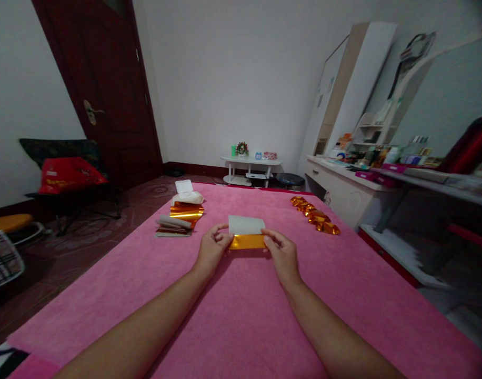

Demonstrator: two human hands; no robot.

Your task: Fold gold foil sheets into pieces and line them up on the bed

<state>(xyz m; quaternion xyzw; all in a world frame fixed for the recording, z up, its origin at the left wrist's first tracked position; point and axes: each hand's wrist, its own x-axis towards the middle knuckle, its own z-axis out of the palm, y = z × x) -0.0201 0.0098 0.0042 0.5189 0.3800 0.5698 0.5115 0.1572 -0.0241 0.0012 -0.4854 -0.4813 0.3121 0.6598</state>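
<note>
A sheet of gold foil paper (247,241) lies on the pink cloth (241,316) in front of me, its near edge folded up so the gold side shows below the white back. My left hand (211,248) pinches the fold's left end. My right hand (279,250) pinches its right end. Both hands have their fingers closed on the paper.
A stack of gold foil sheets (186,211) with a white wipes pack (187,193) on top sits at the left back. A row of folded gold pieces (315,215) lies at the right back. A dresser (343,192) stands right, a dark door (107,89) left.
</note>
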